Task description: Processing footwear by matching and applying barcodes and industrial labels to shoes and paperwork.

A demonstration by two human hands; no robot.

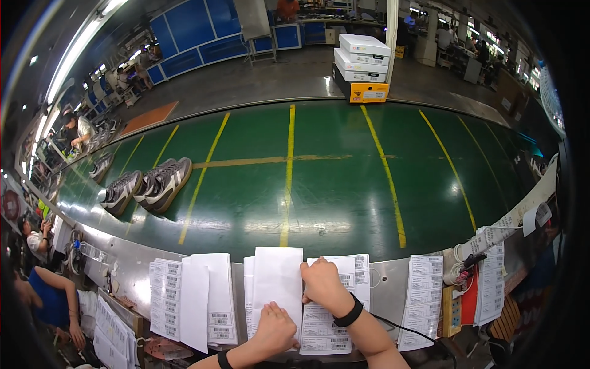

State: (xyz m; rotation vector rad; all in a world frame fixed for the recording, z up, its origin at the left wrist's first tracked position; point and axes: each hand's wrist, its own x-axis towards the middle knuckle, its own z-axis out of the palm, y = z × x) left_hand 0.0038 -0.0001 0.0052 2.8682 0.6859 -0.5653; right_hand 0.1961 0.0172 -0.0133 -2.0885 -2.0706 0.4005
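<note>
A blank white sheet of paper (278, 277) lies over a stack of printed label sheets (249, 289) at the near edge of the metal ledge. My left hand (275, 329), a dark band on its wrist, has its fingers bunched on the lower part of the blank sheet. At that sheet's upper right edge, my right hand (326, 284) is closed with curled fingers gripping the paper. Its wrist wears a black band. Beneath the right hand lies another stack of barcode label sheets (326, 329), partly covered by the hand and forearm.
More label sheets (165, 301) lie to the left, and another label stack (421, 301) to the right. Beyond the ledge, a green conveyor belt (332, 197) with yellow lines carries grey sneakers (163, 184). Shoe boxes (362, 67) are stacked at its far side. Co-workers stand at left.
</note>
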